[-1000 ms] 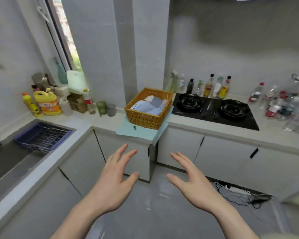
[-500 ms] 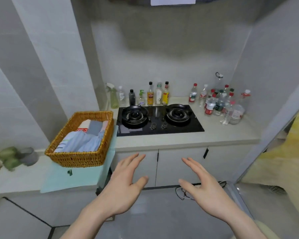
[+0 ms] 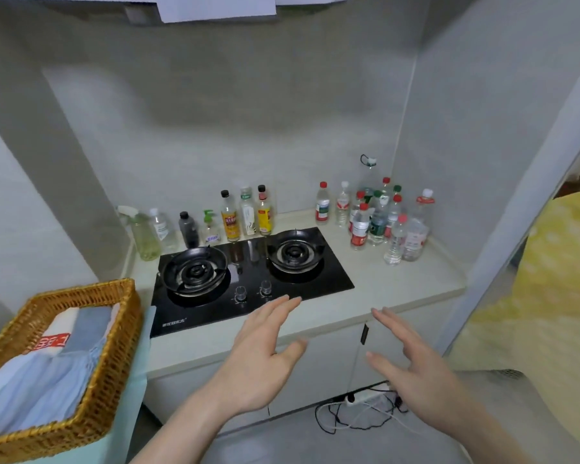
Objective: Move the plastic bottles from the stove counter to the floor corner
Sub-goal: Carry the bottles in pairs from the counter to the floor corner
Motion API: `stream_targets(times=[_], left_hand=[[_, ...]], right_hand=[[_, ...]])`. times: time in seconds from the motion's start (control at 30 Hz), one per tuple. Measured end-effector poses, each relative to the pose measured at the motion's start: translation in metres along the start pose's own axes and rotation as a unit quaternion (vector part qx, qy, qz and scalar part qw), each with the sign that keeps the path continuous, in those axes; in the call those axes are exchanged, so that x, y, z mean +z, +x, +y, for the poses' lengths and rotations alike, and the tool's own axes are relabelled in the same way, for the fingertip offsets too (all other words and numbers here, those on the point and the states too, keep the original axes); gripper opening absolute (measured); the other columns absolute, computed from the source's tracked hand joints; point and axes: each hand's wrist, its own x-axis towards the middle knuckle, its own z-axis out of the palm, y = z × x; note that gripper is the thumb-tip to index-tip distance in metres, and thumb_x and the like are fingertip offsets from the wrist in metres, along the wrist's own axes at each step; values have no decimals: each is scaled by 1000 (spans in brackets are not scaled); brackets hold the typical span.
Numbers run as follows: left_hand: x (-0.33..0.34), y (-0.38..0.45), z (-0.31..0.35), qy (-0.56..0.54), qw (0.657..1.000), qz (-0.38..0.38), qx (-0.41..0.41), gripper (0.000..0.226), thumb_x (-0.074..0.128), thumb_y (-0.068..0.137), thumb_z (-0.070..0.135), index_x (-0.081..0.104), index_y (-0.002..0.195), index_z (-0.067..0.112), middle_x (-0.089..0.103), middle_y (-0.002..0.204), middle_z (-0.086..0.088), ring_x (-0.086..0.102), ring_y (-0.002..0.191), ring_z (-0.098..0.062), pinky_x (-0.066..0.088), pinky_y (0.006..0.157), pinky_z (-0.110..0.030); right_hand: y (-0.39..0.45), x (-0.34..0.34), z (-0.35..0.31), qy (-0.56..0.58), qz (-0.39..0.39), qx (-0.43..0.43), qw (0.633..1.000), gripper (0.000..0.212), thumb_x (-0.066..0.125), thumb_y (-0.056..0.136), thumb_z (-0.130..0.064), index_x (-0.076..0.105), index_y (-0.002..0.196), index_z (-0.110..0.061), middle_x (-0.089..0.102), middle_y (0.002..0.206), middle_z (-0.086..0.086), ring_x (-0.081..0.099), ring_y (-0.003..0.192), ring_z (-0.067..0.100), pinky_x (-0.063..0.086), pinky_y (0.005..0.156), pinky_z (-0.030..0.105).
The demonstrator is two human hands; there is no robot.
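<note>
The plastic bottles are standing upright in a tight cluster at the back right corner of the pale surface, to the right of the black two-burner stove; they are clear and mostly see-through, most wearing red caps, a few green or white, and several carrying red-and-white or green labels; one taller bottle at the back is rising above the rest with a dark loop at its neck; two of them are standing slightly apart on the left of the group, nearer the wall.

The left hand is hovering in front of the stove's near edge, fingers straight and spread a little, thumb out to the side, holding nothing; the right hand is hovering beside it over the cabinet front, fingers likewise extended and relaxed, palm turned inward, gripping nothing; both are well apart from the cluster.

Behind the stove a row of condiment bottles is lining the wall, with a spray bottle at its left end; a wicker basket holding folded cloth is sitting at the lower left; a tangle of cables is lying on the floor beneath the cabinets.
</note>
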Motion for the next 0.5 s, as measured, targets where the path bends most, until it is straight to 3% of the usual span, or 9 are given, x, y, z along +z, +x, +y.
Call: stream_targets(times=[0.2, 0.5], left_hand=[[19, 78, 23, -36, 999, 14, -22, 54, 53, 99, 41, 31, 148, 51, 21, 154, 36, 9, 139, 16, 11, 114, -17], [36, 181, 24, -41, 998, 19, -45, 51, 55, 97, 44, 36, 143, 55, 24, 150, 40, 14, 143, 12, 21, 122, -31]], right_hand=[[85, -55, 14, -2, -13, -19, 1000, 59, 66, 93, -48, 37, 143, -63, 18, 154, -45, 27, 141, -9, 25, 125, 33], [198, -111, 34, 8, -13, -19, 1000, 55, 66, 92, -49, 39, 137, -67, 21, 141, -54, 29, 136, -5, 30, 124, 39]])
